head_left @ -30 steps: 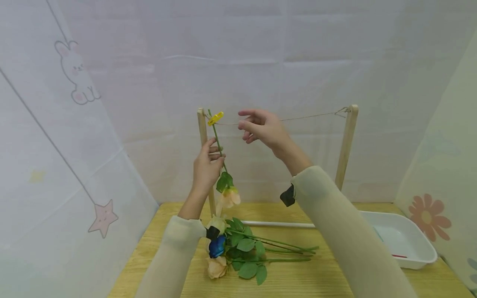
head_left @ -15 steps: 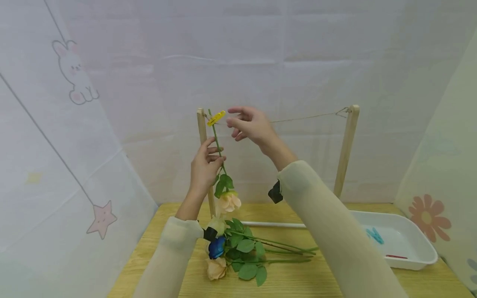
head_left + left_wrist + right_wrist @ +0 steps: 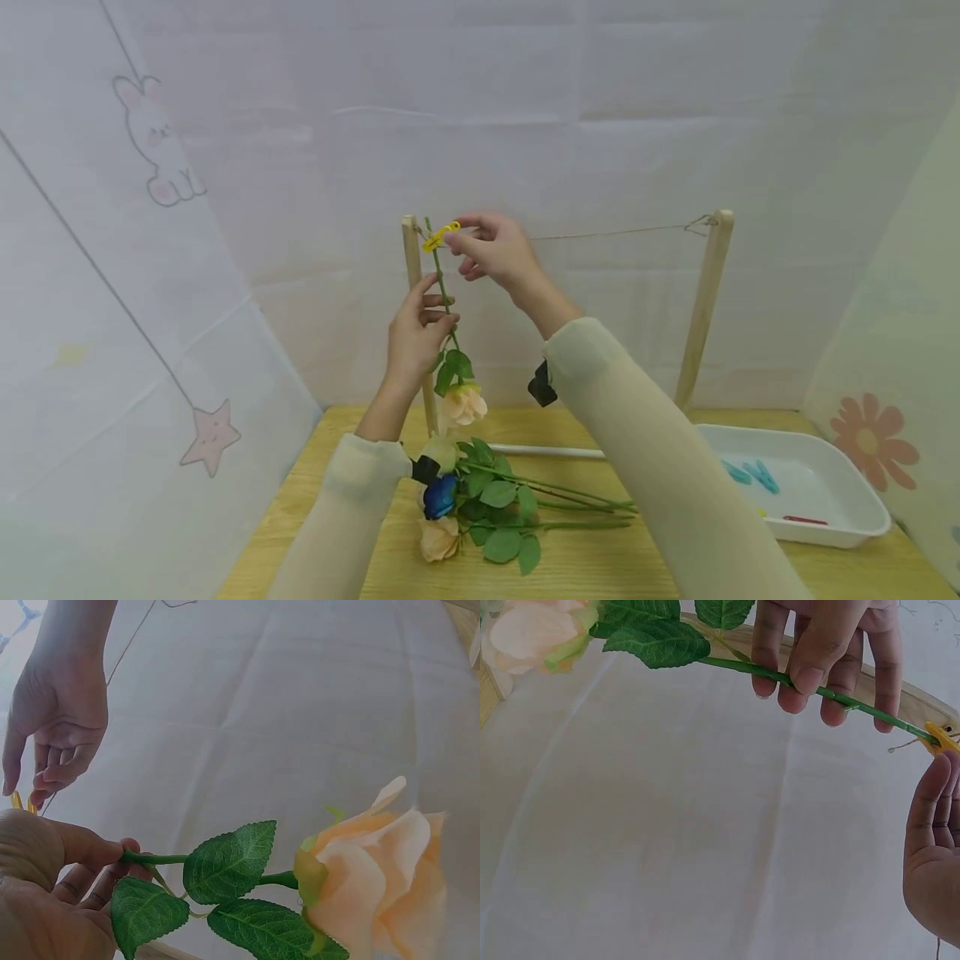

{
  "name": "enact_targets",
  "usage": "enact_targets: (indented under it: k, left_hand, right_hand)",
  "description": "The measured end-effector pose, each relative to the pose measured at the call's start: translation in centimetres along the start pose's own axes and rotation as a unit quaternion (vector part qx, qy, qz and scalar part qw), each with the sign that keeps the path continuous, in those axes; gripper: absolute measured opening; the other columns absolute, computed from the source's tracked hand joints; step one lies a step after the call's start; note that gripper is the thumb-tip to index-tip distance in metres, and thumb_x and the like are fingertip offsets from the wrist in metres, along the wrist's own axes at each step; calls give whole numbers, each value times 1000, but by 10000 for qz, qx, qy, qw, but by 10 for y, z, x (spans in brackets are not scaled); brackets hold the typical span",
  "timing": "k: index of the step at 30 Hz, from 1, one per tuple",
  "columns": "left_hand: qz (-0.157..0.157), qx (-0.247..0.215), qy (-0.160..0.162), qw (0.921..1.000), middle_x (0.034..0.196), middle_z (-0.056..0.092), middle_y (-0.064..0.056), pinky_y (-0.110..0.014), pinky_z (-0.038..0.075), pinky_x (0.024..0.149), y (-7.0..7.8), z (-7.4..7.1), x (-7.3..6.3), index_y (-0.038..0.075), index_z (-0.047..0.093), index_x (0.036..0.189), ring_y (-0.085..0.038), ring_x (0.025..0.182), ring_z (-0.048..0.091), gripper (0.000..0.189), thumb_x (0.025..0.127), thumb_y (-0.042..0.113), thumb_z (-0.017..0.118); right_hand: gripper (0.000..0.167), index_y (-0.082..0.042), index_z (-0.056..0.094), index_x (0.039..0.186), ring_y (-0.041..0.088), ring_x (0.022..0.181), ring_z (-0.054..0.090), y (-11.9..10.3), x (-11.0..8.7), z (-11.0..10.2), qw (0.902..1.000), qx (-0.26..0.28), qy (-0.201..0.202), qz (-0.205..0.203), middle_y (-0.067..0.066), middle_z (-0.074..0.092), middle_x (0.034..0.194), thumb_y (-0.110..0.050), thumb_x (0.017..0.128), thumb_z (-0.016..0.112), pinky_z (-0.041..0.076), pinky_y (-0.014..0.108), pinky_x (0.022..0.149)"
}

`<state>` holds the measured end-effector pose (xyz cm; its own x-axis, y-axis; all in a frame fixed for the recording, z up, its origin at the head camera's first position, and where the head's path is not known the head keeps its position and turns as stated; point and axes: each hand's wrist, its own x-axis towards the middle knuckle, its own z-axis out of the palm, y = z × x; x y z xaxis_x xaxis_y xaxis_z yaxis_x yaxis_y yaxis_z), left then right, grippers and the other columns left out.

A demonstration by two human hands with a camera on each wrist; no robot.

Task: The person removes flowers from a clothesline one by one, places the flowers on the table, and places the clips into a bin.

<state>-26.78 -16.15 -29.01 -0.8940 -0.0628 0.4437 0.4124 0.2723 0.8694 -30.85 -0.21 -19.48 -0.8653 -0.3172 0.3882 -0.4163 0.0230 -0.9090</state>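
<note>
A peach rose hangs head down, its green stem running up to a yellow clothespin on the string. My left hand pinches the stem about midway, thumb against fingers, above the leaves. At the clothespin, my right hand pinches its outer end between thumb and index finger. The clothespin sits on the stem close to the left wooden post. In the left wrist view the fingers of the right hand partly hide the clothespin.
Several roses, including a blue rose and a peach one, lie on the wooden table. A white tray at the right holds blue clothespins and a red one. The right post carries the string's other end.
My right hand has moved left along the string from a gap beside the clothespin to its outer end. My left hand has stayed on the stem.
</note>
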Motion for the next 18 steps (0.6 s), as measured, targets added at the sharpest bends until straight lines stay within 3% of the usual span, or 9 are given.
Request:
enact_targets:
  k: [5, 11, 18]
  left_hand:
    - [233, 136, 81, 9996, 125, 64, -16, -33, 59, 86, -9, 0, 2, 25, 43, 154, -29, 105, 70, 67, 96, -2, 62]
    - [219, 93, 114, 9997, 123, 65, -10, -31, 59, 85, -8, 3, 1, 23, 43, 155, -27, 104, 70, 67, 96, -1, 63]
    - [205, 183, 85, 9996, 123, 65, -11, -31, 60, 84, -8, 3, 1, 25, 43, 154, -27, 103, 70, 66, 96, 0, 63]
  right_hand:
    - [36, -8, 69, 123, 20, 70, 66, -3, 0, 6, 9997, -14, 245, -31, 13, 72, 98, -30, 94, 74, 62, 34, 71]
    - [29, -8, 75, 117, 18, 64, 64, -3, 1, 9, 9982, 40, 589, -113, 13, 73, 91, -27, 94, 75, 61, 31, 67]
    - [29, -4, 77, 115, 14, 59, 62, -3, -3, 5, 9963, 346, 779, -146, 9, 73, 82, -24, 94, 74, 58, 27, 61]
